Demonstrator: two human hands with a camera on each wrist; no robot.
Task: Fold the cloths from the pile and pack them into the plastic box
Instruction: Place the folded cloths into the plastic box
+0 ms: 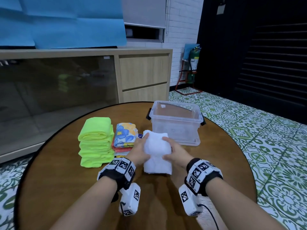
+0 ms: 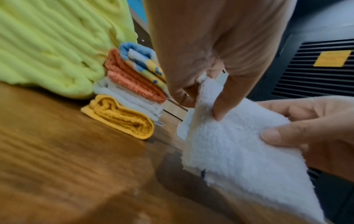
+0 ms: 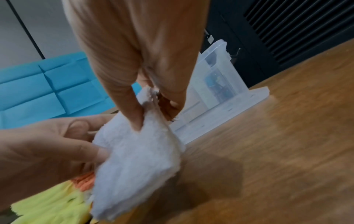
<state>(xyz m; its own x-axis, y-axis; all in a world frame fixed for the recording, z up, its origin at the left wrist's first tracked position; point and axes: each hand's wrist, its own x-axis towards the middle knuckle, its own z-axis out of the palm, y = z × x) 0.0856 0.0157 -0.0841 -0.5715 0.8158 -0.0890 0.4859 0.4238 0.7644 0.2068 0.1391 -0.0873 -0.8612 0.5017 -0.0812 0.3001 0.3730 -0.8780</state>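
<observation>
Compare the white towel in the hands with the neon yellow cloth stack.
The white towel is one piece, held off the table by the left hand and right hand; the neon yellow cloths are several, stacked on the table. The towel looks fluffy, the yellow cloths ribbed. Both are folded.

Bare table (image 1: 216, 163) lies open at my lower right. Cloth stacks (image 1: 98, 143) block mid-left; the plastic box (image 1: 176, 123) stands upper centre.
</observation>
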